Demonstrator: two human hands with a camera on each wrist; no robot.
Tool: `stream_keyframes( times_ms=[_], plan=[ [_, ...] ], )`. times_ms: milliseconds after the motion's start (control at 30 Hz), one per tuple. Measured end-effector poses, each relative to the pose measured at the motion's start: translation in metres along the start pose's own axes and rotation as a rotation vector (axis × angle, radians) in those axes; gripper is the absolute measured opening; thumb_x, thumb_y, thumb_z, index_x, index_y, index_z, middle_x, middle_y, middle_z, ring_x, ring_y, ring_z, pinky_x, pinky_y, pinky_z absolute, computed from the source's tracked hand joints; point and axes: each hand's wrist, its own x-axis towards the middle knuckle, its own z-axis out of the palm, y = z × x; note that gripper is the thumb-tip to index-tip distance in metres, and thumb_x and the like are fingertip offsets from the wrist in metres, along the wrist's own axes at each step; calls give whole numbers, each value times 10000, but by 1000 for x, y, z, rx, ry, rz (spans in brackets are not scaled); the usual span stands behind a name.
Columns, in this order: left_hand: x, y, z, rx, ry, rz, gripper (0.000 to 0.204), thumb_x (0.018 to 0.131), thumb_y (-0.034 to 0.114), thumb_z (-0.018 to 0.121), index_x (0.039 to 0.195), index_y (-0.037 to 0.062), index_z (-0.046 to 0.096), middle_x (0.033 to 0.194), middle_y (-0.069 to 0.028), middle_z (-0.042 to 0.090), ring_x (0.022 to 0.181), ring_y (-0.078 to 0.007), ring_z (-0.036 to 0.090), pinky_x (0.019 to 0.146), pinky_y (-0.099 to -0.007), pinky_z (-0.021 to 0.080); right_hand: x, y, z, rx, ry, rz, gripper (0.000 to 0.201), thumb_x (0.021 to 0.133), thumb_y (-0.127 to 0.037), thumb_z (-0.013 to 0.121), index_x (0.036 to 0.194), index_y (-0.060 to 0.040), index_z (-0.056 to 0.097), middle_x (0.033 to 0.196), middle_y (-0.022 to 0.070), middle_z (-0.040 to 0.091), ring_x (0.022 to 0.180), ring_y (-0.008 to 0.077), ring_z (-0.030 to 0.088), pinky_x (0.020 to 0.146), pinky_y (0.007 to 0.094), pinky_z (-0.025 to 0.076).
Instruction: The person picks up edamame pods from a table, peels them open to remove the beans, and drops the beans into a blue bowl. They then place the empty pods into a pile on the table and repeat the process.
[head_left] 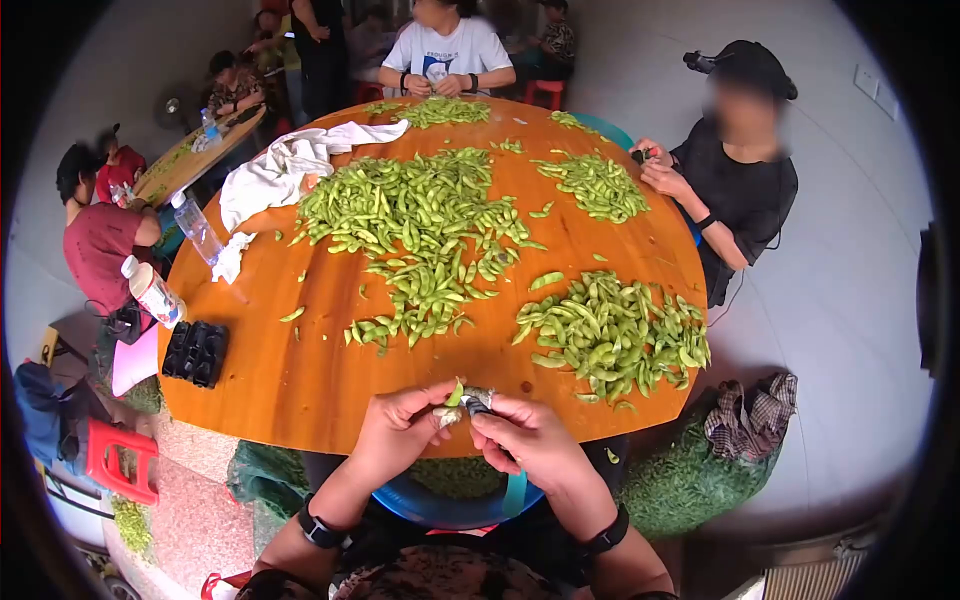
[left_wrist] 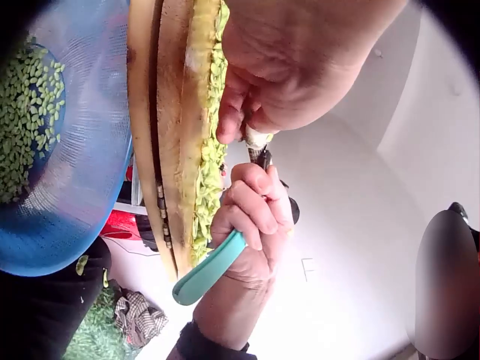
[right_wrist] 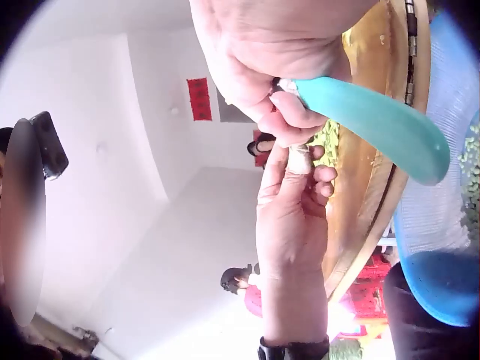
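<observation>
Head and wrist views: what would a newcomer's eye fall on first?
Probably the big heap of green pods, sprawling across the middle of the wooden table. Next come the turquoise handle jutting from the right hand, and the blue basket of beans below the table's near edge.

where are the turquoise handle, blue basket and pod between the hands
Turquoise handle (right_wrist: 379,124): right wrist view, middle of its length
Blue basket (left_wrist: 96,131): left wrist view, mesh side wall
Pod (head_left: 455,393): head view, middle of its green side
</observation>
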Motion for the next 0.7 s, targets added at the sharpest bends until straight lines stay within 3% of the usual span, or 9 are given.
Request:
stream_keyframes(
  times_ms=[133,300,500,600,667,700],
  plan=[
    [-3,-3,-1,-130,-64,-46,344,917,-14,576,1252,55,603,902,-9,669,701,-61,614,615,-203,520,-1,8,-5,22,-30,7,118,969,-113,531,948,-7,580,703,10,527,468,47,416,394,194,273],
    [-3,-10,-2,-246,-150,-65,324,940,7,550,1251,78,606,940,-5,665,730,-62,620,625,-207,525,-2,17,-1,155,15,9,212,971,-138,538,1170,-73,572,679,-49,450,470,30,324,408,184,239],
    [-3,-13,3,-426,-191,-114,315,959,27,521,1270,54,564,885,-9,648,682,-73,608,608,-211,514,4,18,-12,276,-55,120,160,950,-141,562,1099,-92,596,667,-49,456,468,22,328,406,186,229],
    [-4,-8,17,-248,-91,-101,324,963,28,500,1285,51,530,822,2,615,667,-77,596,604,-213,508,8,28,-10,120,32,35,125,942,-153,577,1052,-100,605,666,-46,464,462,26,329,401,186,223],
    [-7,-13,20,117,-5,150,328,965,25,479,1290,55,515,814,8,592,664,-74,582,588,-208,493,7,25,-7,143,40,38,118,942,-158,579,1040,-98,607,664,-48,463,463,26,330,402,186,223],
    [-5,-12,20,94,-8,144,316,975,29,439,1279,56,523,827,11,592,638,-65,556,559,-198,467,7,25,-6,171,50,40,113,941,-164,580,1027,-96,609,661,-49,463,464,25,331,403,185,224]
  ],
)
